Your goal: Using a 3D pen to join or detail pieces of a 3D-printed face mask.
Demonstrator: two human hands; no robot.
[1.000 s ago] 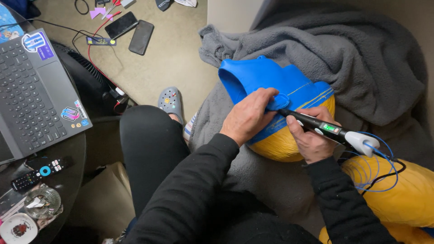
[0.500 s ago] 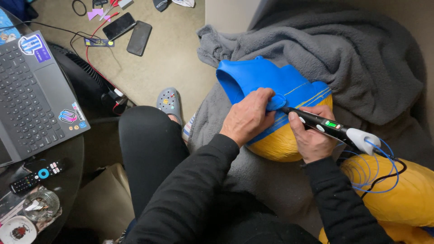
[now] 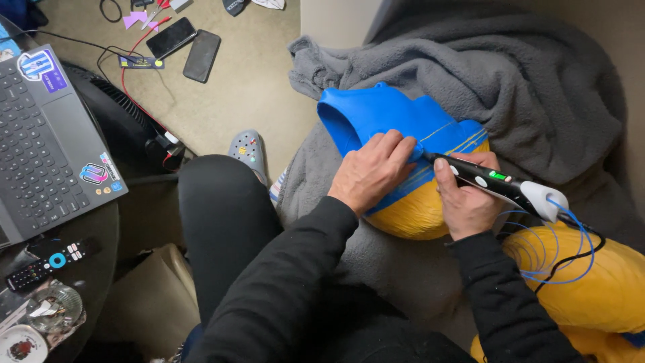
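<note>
- Centrally, left hand (image 3: 371,171) laid flat, fingers spread, on the blue-and-yellow shell (image 3: 403,161), gripping nothing, only pressing on its blue top.
- Right hand (image 3: 467,198) closed around a black pen-shaped tool (image 3: 494,181), tip touching the shell at the seam between blue and yellow, just beside the left fingertips.
- Blue filament (image 3: 551,255) and a black cable trailing from the tool's white rear end, looping over a second yellow piece (image 3: 598,289) at lower right.
- Shell resting on a grey blanket (image 3: 510,87), close against the black-clad lap (image 3: 228,222).
- Off to the left, open laptop (image 3: 47,141) with stickers on a dark round bench (image 3: 101,269); remote control (image 3: 50,262) just below it.
- Small glass dish (image 3: 54,309) near the bench edge, holding crumpled scraps, contents too small to tell; a little round plate (image 3: 20,346) beside it.
- Two phones (image 3: 188,47) lying on the floor, near a red wire; grey clog (image 3: 247,149) by the knee.
</note>
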